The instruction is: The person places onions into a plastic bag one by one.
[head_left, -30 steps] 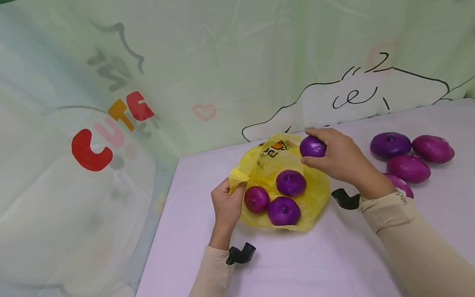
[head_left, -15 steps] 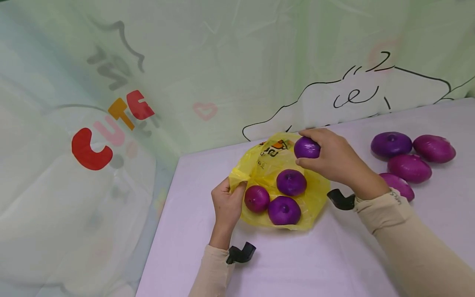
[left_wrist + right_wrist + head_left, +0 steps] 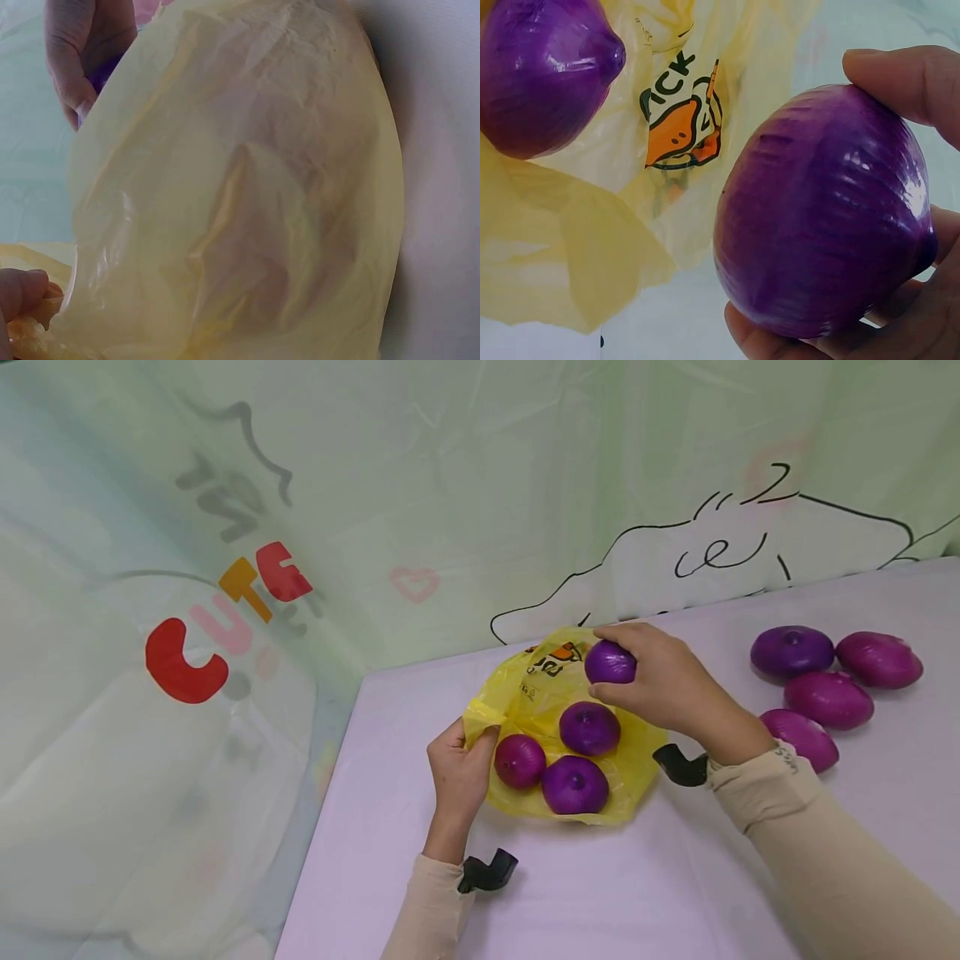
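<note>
My left hand [image 3: 459, 768] pinches the gathered left edge of a thin yellow plastic bag [image 3: 637, 768]. Two purple onions and one more reddish onion [image 3: 520, 762] lie inside the bag's mouth. Above the bag's far right part, my right hand [image 3: 663, 681] grips a glossy purple onion [image 3: 611, 662] between thumb and fingers. In the right wrist view this held onion [image 3: 817, 217] is close up, beside the bag's printed duck picture [image 3: 682, 124]. The left wrist view is mostly filled by the bag's outer side [image 3: 225, 187], with the left thumb [image 3: 22, 292] at its corner.
Several more onions [image 3: 828, 700] lie in a cluster on the white tabletop [image 3: 600, 893], right of the right forearm. A printed curtain [image 3: 450, 485] hangs behind the table. Black curved pieces stick out at both wrists, one beside the left sleeve [image 3: 427, 902].
My right hand has moved left with the purple onion, farther over the bag. The left hand and the onions in the bag stay put.
</note>
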Tool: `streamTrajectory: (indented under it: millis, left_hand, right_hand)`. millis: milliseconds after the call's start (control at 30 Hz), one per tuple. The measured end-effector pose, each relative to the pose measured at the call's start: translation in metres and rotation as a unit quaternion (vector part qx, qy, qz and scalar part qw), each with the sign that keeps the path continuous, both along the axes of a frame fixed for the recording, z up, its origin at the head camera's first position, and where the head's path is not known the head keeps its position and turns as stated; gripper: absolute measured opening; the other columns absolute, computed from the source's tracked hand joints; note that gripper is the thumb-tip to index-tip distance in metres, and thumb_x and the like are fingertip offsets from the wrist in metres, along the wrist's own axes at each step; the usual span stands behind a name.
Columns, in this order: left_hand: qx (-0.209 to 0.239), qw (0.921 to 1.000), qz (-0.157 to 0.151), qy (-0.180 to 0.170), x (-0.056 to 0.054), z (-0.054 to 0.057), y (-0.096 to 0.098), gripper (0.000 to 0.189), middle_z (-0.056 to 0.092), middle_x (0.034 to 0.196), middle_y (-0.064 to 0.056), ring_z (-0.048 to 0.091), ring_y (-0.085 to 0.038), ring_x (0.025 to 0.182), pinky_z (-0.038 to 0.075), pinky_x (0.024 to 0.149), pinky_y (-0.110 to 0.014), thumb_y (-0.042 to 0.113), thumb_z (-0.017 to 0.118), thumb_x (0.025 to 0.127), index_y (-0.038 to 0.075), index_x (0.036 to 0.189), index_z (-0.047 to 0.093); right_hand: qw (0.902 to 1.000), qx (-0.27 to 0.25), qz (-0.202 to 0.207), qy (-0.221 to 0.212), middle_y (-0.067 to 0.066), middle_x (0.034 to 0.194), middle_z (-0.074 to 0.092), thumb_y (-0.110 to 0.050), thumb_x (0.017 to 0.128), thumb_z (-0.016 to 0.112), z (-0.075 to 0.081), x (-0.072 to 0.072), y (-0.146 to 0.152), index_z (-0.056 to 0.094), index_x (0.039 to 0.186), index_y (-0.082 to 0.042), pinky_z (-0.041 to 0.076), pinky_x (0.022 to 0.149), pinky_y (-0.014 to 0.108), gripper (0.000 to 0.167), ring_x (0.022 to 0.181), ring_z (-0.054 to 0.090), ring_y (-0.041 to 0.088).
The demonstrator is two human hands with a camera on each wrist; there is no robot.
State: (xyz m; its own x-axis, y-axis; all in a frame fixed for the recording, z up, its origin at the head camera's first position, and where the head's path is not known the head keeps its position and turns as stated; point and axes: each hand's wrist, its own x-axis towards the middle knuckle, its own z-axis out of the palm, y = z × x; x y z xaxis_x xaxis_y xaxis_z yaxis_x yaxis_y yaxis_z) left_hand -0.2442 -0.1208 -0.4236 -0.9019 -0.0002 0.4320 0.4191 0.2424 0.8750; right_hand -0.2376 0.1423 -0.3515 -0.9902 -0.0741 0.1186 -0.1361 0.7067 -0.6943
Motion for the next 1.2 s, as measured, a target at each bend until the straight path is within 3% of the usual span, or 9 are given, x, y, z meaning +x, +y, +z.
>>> streamTrajectory:
  millis: [1200]
  left_hand:
    - [0.006, 1.0000, -0.005, 0.004, 0.000, 0.001, -0.001, 0.017, 0.080, 0.100, -0.009, 0.070, -0.017, 0.082, 0.062, 0.078, -0.031, 0.007, 0.070, 0.096, 0.000, 0.107, 0.080]
  right_hand:
    - [0.9996, 0.010, 0.015, -0.020, 0.028, 0.153, 0.044, -0.023, 0.090, 0.077, -0.007, -0.015, -0.016, 0.044, 0.155, -0.001, 0.055, 0.096, 0.059, 0.076, 0.125, 0.055, 0.048]
